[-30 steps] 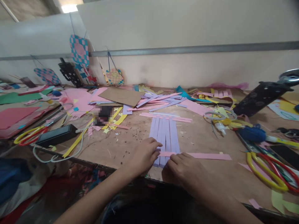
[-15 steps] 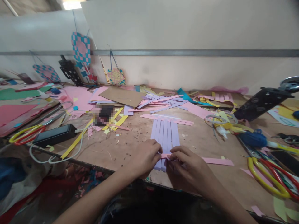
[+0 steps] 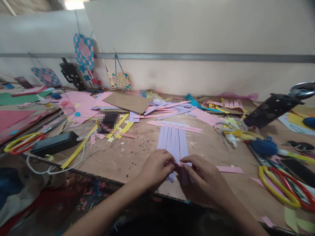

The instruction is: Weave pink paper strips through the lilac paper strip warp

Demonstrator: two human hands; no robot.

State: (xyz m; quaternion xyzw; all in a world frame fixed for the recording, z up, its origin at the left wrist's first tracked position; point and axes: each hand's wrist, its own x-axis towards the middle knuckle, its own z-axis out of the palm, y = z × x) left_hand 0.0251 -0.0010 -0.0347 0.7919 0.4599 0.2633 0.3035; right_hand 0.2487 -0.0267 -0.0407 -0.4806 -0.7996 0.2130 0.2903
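Observation:
Several purple paper strips (image 3: 173,139) lie side by side in front of me, their far ends under a pink crosswise strip (image 3: 193,129). A second pink paper strip (image 3: 230,169) crosses near their close ends and sticks out to the right beyond my hand. My left hand (image 3: 158,167) is closed at the left of the purple strips, thumb and fingertips pinching the pink strip where it crosses. Close beside it, my right hand (image 3: 206,172) is closed with its fingertips on the same pink strip. The fingers hide much of the crossing and some near ends of the purple strips.
A pile of loose purple and pink strips (image 3: 167,108) lies behind, beside brown cardboard (image 3: 128,101). Yellow-and-red-handled scissors (image 3: 278,188), blue yarn (image 3: 264,146) and a dark tumbler (image 3: 273,109) are at right. A black power adapter (image 3: 54,143) with cable is at left.
My left hand has shifted slightly right along the pink strip, closer to my right hand. The near ends of the purple strips appear lifted or bent at the fingers. The view has shifted slightly.

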